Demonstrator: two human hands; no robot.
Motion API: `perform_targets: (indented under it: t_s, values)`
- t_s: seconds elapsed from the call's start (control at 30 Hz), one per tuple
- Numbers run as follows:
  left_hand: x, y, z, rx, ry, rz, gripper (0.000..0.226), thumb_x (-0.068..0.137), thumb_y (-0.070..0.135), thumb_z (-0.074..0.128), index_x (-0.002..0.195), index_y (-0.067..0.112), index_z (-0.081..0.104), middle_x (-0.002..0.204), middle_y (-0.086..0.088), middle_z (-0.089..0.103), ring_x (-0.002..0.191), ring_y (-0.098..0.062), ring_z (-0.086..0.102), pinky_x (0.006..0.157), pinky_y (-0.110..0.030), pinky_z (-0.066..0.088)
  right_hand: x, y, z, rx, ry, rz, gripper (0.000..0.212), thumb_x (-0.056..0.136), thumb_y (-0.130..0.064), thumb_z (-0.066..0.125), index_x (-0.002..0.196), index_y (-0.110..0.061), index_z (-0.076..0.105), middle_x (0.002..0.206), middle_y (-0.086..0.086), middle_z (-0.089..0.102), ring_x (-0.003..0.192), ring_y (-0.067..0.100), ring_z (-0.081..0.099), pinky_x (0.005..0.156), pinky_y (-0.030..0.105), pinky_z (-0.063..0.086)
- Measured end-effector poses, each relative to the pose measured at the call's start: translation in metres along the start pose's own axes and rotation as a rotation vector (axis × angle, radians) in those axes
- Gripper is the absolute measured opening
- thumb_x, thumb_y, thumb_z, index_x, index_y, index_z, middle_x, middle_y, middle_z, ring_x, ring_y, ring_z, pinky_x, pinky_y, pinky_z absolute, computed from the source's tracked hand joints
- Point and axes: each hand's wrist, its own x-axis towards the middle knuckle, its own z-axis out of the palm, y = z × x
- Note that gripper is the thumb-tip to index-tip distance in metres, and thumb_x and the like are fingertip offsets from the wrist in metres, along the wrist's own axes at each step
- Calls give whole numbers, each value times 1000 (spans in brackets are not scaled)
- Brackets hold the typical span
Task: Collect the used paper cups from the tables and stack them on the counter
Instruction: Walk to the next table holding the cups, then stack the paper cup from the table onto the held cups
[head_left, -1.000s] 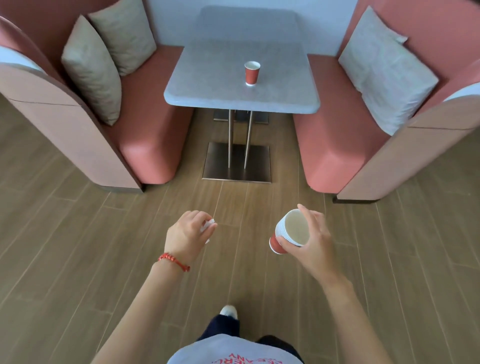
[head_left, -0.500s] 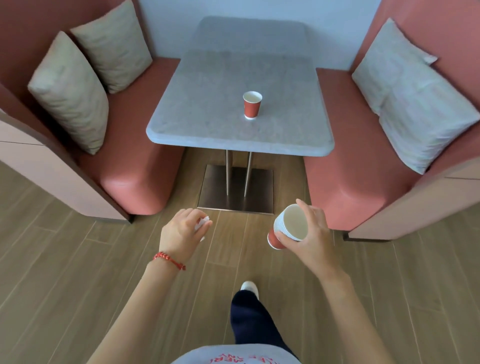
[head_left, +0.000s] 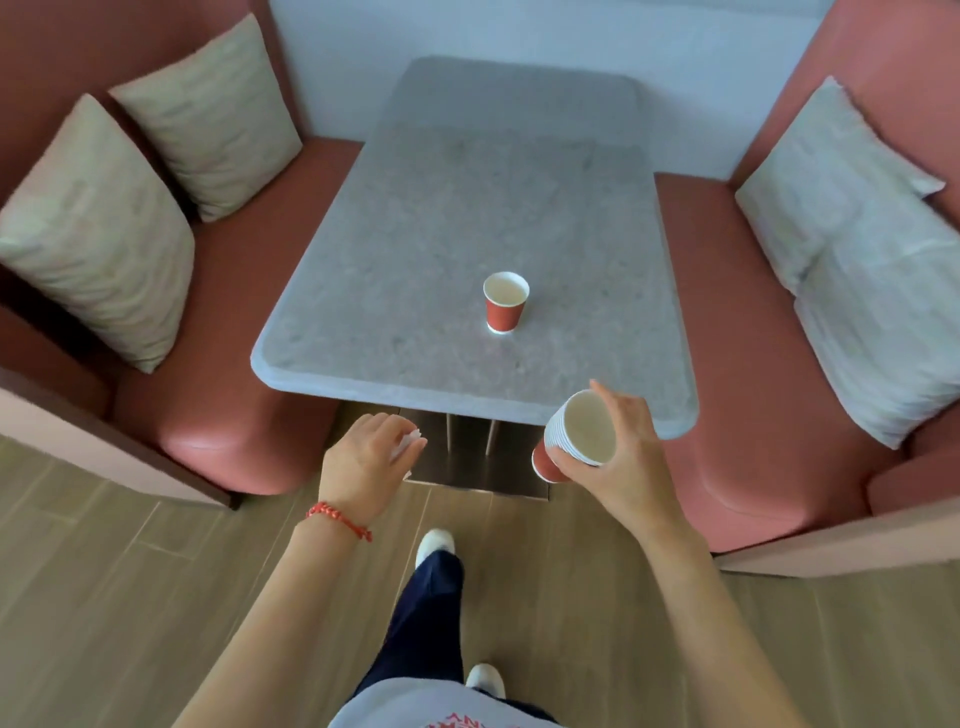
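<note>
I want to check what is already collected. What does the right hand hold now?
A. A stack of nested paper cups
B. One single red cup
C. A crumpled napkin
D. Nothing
A: the right hand grips a stack of nested paper cups, shown by the many white rims layered below the top opening, while one single red cup stands on the table.

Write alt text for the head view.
A person's right hand holds a stack of paper cups near a grey table where one red paper cup stands upright. Their left hand grips something small and white between cushioned red booth seats.
</note>
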Motion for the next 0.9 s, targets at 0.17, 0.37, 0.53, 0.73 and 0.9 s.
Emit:
perform_targets:
  t_s: [0.17,0.37,0.53,0.73,0.9]
  values:
    - [86,-26,25,-36,24,65,16,72,22,66,72,6,66,64,-4,61,58,-21,58,47,-22,39,83,-2,19,-11,62,3,81,61,-30,83,131,-20,44,120,0,45,97,-4,40,78,7,32]
    - [179,-58,41,-61,5,148,30,78,35,55,74,7,66,66,-5,62,61,-23,59,46,-27,45,176,-12,39,19,102,-11,81,61,-26,84,131,-17,45,119,3,46,97,-7,39,80,-5,29]
    - [219,-74,52,-62,-20,154,29,78,35,56,74,7,66,66,-5,62,61,-25,58,44,-28,47,227,-15,52,15,102,-44,82,60,-24,85,131,-15,45,118,3,46,98,-7,38,81,-6,27]
    - [235,-84,62,-69,-66,73,25,77,34,57,74,10,65,66,-2,61,62,-25,58,47,-28,43,269,-6,72,14,37,-61,81,60,-23,84,131,-14,45,119,6,46,97,-6,39,82,1,30]
    - [238,-91,65,-30,-55,45,29,80,36,53,73,10,65,65,-1,60,61,-21,57,44,-24,42,281,13,99,-8,-95,-11,80,64,-27,82,133,-18,42,124,4,43,109,14,47,86,22,39]
